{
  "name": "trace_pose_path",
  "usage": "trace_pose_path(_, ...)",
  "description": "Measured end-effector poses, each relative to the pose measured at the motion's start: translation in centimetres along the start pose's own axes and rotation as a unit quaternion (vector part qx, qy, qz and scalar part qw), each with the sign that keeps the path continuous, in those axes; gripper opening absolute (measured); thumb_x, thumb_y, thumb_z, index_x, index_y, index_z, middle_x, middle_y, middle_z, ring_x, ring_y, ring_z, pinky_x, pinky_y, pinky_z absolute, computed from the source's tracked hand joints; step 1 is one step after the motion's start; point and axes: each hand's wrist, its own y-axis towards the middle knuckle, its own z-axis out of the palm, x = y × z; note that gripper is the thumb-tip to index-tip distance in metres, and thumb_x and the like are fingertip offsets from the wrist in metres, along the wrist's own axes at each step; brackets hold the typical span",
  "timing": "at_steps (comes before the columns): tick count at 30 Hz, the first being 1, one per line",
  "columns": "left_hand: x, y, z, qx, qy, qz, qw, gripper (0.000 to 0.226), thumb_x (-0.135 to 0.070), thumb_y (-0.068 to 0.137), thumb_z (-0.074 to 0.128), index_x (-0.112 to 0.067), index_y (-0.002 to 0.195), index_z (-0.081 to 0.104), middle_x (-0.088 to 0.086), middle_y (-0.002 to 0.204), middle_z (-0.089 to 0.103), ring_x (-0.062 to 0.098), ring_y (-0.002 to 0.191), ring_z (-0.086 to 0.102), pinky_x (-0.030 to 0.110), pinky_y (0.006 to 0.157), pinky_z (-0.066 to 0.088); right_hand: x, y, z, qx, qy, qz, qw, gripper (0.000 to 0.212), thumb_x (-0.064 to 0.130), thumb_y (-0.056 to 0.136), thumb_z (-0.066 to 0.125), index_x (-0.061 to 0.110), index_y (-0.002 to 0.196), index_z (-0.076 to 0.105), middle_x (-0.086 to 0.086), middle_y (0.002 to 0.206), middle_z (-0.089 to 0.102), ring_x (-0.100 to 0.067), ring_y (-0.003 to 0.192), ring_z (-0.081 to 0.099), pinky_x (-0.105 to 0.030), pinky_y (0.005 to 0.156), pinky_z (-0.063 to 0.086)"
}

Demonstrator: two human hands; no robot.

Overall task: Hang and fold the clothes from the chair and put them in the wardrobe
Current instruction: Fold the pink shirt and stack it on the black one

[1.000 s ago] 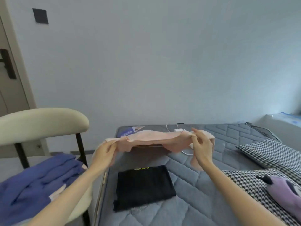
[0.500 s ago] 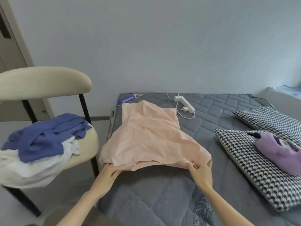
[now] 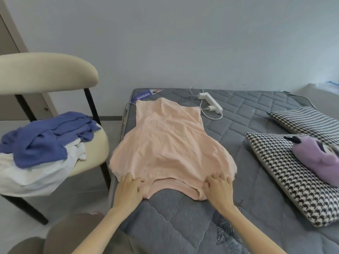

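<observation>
Head view: left hand [image 3: 128, 189] and right hand [image 3: 219, 187] press spread fingers on the pink top [image 3: 168, 143], not yet folded, on the bed [image 3: 238, 125]. Left of them, a clothes pile [image 3: 45, 140] waits on the chair [image 3: 45, 74].

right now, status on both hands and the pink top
Left hand and right hand flat, pressing pink top near edge. Top spread on mattress, unfolded. Power strip by its far right corner; blue garment on chair.
</observation>
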Motion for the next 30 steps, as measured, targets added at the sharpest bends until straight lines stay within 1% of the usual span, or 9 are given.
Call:
trace_pose_path(3,-2.0,1.3,1.0,-0.001,0.024,0.018,1.000,0.034,-0.039,0.096,0.045,-0.020,0.122,0.055,0.001,0.114,0.050,0.019,0.102,0.044,0.026,0.075,0.040,1.6,0.9,0.9,0.027,0.026,-0.098,0.995,0.021,0.028,0.080,0.048,0.019,0.087,0.066,0.004,0.077,0.064,-0.023,0.077,0.050,-0.032,0.066,0.039)
trace_pose_path(6,-2.6,2.3,2.3,0.021,0.096,0.024,0.995,0.037,-0.044,0.094,0.049,-0.015,0.116,0.051,0.002,0.114,0.052,0.020,0.097,0.046,0.026,0.074,0.035,2.7,1.5,1.5,0.116,0.015,-0.077,0.990,0.025,0.031,0.087,0.048,0.016,0.108,0.048,0.000,0.099,0.059,-0.022,0.088,0.051,-0.031,0.065,0.031)
trace_pose_path(9,-2.5,3.0,3.2,0.035,0.110,0.011,0.993,0.026,-0.035,0.097,0.046,-0.015,0.114,0.050,0.001,0.112,0.052,0.020,0.096,0.049,0.028,0.071,0.032,3.0,2.1,2.1,0.139,-0.001,-0.058,0.989,0.010,0.020,0.089,0.042,0.016,0.096,0.036,-0.001,0.094,0.053,-0.021,0.076,0.043,-0.029,0.051,0.024)
trace_pose_path(13,-2.1,3.2,2.9,0.046,0.111,0.030,0.992,0.014,-0.012,0.093,0.044,-0.016,0.105,0.049,-0.001,0.105,0.051,0.016,0.084,0.038,0.030,0.069,0.028,2.1,2.5,1.8,0.127,0.035,-0.072,0.989,0.014,0.017,0.085,0.046,0.016,0.087,0.032,0.003,0.078,0.044,-0.021,0.066,0.043,-0.028,0.046,0.022)
trace_pose_path(17,-1.1,2.4,1.8,-0.035,0.073,0.137,0.987,0.020,-0.011,0.067,0.070,-0.018,0.077,0.054,-0.004,0.082,0.051,0.015,0.072,0.043,0.028,0.058,0.037,0.6,2.3,0.3,0.074,0.093,-0.123,0.985,0.018,0.014,0.071,0.052,0.015,0.074,0.034,0.005,0.063,0.037,-0.021,0.056,0.038,-0.029,0.044,0.018)
trace_pose_path(22,0.2,1.8,0.0,-0.002,0.106,0.266,0.958,0.027,-0.014,0.060,0.080,-0.015,0.083,0.067,0.003,0.119,0.064,0.027,0.105,0.061,0.043,0.090,0.049,-0.3,1.3,-0.2,0.059,0.099,-0.247,0.962,0.020,0.012,0.063,0.053,0.018,0.069,0.035,0.003,0.067,0.041,-0.019,0.061,0.041,-0.032,0.047,0.032)
trace_pose_path(25,0.5,1.1,-0.8,0.063,0.150,0.314,0.935,0.027,-0.020,0.078,0.063,-0.018,0.105,0.067,-0.003,0.142,0.050,0.024,0.132,0.044,0.043,0.117,0.021,-0.4,0.6,0.0,0.050,0.069,-0.300,0.950,0.026,0.009,0.064,0.054,0.020,0.068,0.032,0.001,0.069,0.041,-0.017,0.061,0.037,-0.029,0.047,0.027)
trace_pose_path(27,0.3,0.6,-1.1,0.125,0.148,0.292,0.937,0.038,-0.022,0.090,0.048,-0.019,0.128,0.055,-0.008,0.154,0.031,0.016,0.144,0.022,0.035,0.119,-0.003,-0.4,0.3,-0.4,0.057,0.037,-0.322,0.944,0.027,0.009,0.061,0.054,0.021,0.068,0.031,0.001,0.068,0.042,-0.016,0.056,0.037,-0.027,0.049,0.023)
trace_pose_path(30,0.3,-0.2,-1.0,0.185,0.157,0.271,0.932,0.042,-0.023,0.095,0.040,-0.020,0.136,0.045,-0.010,0.158,0.018,0.013,0.146,0.014,0.031,0.118,-0.002,-1.1,-0.3,-0.1,0.100,-0.019,-0.342,0.934,0.017,0.014,0.060,0.058,0.020,0.068,0.045,0.003,0.066,0.048,-0.017,0.052,0.048,-0.024,0.050,0.025)
